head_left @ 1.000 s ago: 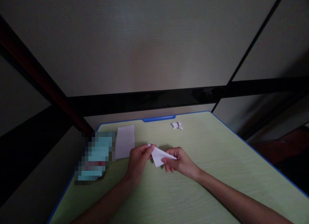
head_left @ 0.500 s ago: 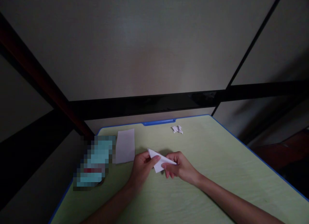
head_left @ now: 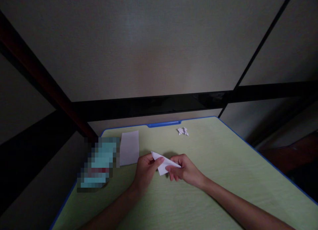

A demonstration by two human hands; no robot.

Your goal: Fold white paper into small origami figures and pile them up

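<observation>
Paper [head_left: 162,164] above pale green table [head_left: 223,163].

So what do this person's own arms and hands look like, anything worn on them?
Both arms look bare up to where the picture cuts them off, with no sleeve showing. The left hand and right hand wear no glove, and I can make out no ring, watch or bracelet.

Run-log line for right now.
left hand: pinching folded paper | right hand: gripping its pointed end | flat sheet: on table, untouched
</observation>
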